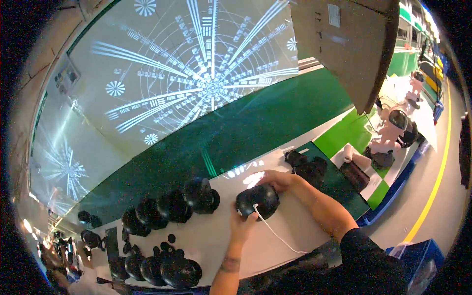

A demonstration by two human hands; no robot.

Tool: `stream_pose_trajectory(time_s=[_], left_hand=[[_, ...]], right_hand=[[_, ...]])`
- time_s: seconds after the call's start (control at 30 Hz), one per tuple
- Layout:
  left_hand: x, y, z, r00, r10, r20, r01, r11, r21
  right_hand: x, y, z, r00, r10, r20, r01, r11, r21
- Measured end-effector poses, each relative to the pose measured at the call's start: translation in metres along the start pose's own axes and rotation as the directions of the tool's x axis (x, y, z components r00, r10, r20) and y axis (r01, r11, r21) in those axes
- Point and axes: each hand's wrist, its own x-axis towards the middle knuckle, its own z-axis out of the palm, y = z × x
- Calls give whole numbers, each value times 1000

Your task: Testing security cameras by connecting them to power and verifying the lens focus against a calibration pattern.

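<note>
A round black dome-shaped device (pixel 259 198) lies on the white worktop (pixel 216 236), held between both hands. My left hand (pixel 243 227) grips its near side, where a thin white cable (pixel 275 232) plugs in and trails toward the table's front edge. My right hand (pixel 276 180) clasps its far right side. Both forearms come in from the lower edge, the right one in a black sleeve.
A row of similar black domes (pixel 173 205) stands to the left, with several more (pixel 162 268) near the front left edge. Dark parts (pixel 309 167) lie on a green mat at the right. White and black machines (pixel 393 132) stand further right. A patterned test chart (pixel 196 73) covers the wall behind.
</note>
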Motion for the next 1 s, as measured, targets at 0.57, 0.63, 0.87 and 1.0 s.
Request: stream_pose_trajectory(time_s=[0.57,0.63,0.87,1.0], left_hand=[[-2,0,2,1000,-1,-21,2,1000,9],[-2,1,3,998,-52,-34,51,999,-13],[-2,-1,3,1000,-12,-23,13,1000,6],[-2,-3,2,999,1,-32,0,999,36]], right_hand=[[-31,-43,39,992,64,-105,-87,968,-234],[-30,-41,38,984,34,-175,-74,971,-227],[-34,-44,38,998,1,-65,-15,978,-207],[-29,-39,39,999,-21,-28,16,988,-150]])
